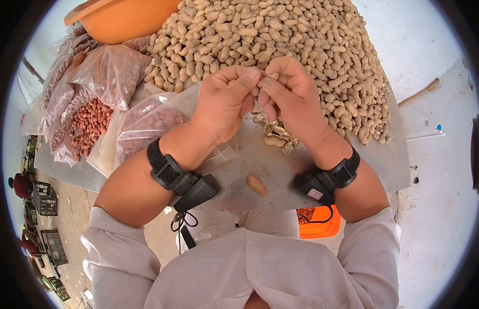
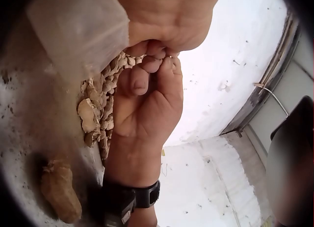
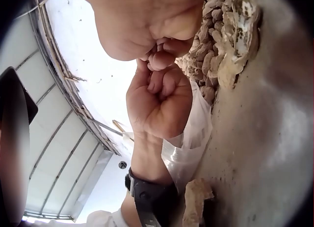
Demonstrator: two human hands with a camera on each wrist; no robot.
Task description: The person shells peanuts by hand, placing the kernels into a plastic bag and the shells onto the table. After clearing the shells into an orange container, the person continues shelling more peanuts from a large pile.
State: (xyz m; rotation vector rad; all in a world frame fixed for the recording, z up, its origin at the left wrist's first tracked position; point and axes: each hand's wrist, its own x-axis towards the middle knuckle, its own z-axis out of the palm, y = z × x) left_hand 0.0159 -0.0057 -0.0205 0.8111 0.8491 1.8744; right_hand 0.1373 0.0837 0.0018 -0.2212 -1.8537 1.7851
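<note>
Both hands meet fingertip to fingertip above the near edge of the peanut heap (image 1: 280, 38). A small piece of peanut (image 1: 273, 76) shows between the thumb and fingers of my right hand (image 1: 296, 100), which pinches it. Thumb and curled fingers of my left hand (image 1: 224, 100) pinch at its other side, largely hiding it. Below the hands lie opened shells (image 1: 275, 135), also in the right wrist view as a split shell (image 3: 243, 30). One unopened peanut (image 1: 256, 185) rests alone nearer the body, and appears in the left wrist view as a large brown pod (image 2: 61, 191).
Clear plastic bags (image 1: 113, 67) of red kernels (image 1: 91, 123) lie on the left, one reaching under the left forearm. Behind them stands an orange basin (image 1: 123, 20). An orange container (image 1: 322, 226) is below the grey table's (image 1: 229, 180) front edge.
</note>
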